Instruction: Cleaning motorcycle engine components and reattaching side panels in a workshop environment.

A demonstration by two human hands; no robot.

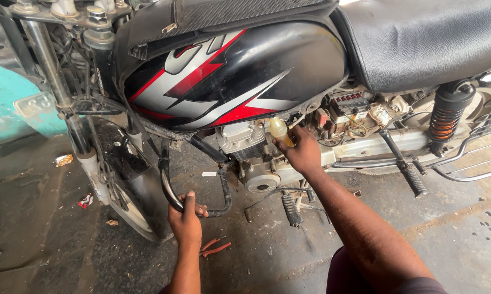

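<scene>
Left hand: left hand (186, 218) is wrapped tight around the black crash guard bar (172, 190) low at the near left of the motorcycle, fingers curled over the tube; the grip looks like a brace that steadies the body while the other arm reaches in.
Right hand: right hand (302, 152) is closed around a small plastic bottle (279, 130) of yellowish liquid, held up in the gap under the fuel tank.
Bottle position: it stands roughly upright, its top just below the lower edge of the black, red and silver fuel tank (229, 76), just right of the finned engine block (242, 141) and left of the exposed wiring and red fuse unit (346, 106); I cannot tell whether its top touches any fitting.
Why held so: the space between tank and engine is narrow, so the bottle appears pinched from below and behind, with the wrist angled in from the right.
Relation to the hands: the bottle sits in the right hand, well apart from the left hand, which is lower, nearer and further left.
Around the hands: red-handled pliers (215, 247) lie on the concrete floor (66, 245) just right of the left forearm; a footpeg (291, 209) juts out below the right wrist; the black seat (419, 38) and an orange-sprung rear shock (446, 117) are far right.
</scene>
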